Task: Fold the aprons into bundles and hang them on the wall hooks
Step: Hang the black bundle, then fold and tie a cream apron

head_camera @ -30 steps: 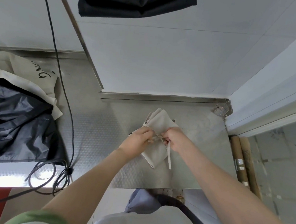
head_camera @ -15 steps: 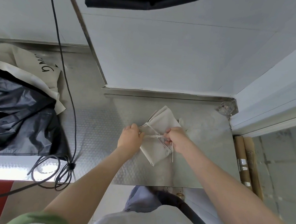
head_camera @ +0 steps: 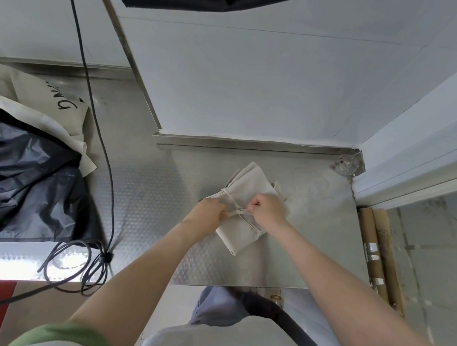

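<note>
Beige apron bundle [head_camera: 240, 236], strap [head_camera: 236, 211] ends hidden

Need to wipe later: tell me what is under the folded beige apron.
The steel counter shows around the folded beige apron, which rests on it; anything directly beneath is covered.

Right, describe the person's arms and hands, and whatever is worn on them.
Left hand and right hand are bare: no gloves, rings or watch visible. Forearms are uncovered; a green sleeve ends high on each arm, at the frame's bottom edge.
</note>
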Demonstrator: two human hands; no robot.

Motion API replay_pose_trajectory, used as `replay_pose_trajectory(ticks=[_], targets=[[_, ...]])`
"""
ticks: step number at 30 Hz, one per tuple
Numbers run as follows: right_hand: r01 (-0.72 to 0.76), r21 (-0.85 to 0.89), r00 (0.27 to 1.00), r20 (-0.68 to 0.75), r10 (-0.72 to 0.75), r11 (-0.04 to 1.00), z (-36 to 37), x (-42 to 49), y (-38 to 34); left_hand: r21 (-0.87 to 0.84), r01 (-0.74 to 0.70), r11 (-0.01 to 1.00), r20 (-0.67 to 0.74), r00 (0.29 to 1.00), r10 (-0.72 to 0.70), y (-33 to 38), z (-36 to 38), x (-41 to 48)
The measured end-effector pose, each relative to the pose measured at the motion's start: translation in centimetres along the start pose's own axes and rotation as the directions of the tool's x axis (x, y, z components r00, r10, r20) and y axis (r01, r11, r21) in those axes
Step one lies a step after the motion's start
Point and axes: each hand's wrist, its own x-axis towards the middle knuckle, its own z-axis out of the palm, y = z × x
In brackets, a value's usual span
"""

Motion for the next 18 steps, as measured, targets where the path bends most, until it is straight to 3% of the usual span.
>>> replay_pose_trajectory(ticks=[6, 9, 12, 15, 18], targets=[[-0.033, -0.172, 0.999, -0.029, 0.028, 0.985, 0.1, -0.2, -0.2, 0.029, -0.013, 0.999, -0.031, 0.999, 0.014, -0.9, 0.2, -0.4], [-0.056, -0.032, 0.998, -0.023, 0.055, 0.998, -0.1, 0.1, 0.2, 0.010, 0.039, 0.999, -0.081, 0.996, -0.038, -1.1, 0.0, -0.4], [-0.122, 0.169, 0.992, -0.014, 0.126, 0.978, -0.9, 0.2, 1.2, -0.156, 0.207, 0.966, -0.118, 0.967, -0.226, -1.7, -0.4, -0.5], [-0.109, 0.317, 0.991, 0.111, 0.077, 0.942, -1.6, -0.6, 1.3, -0.416, 0.367, 0.832, -0.004, 0.914, -0.405, -1.5, -0.8, -0.5], [-0.017, -0.029, 0.980, 0.197, 0.022, 0.999, -1.1, -1.3, 1.1, -0.778, 0.369, 0.508, 0.240, 0.923, -0.302, 0.0, -1.0, -0.5]])
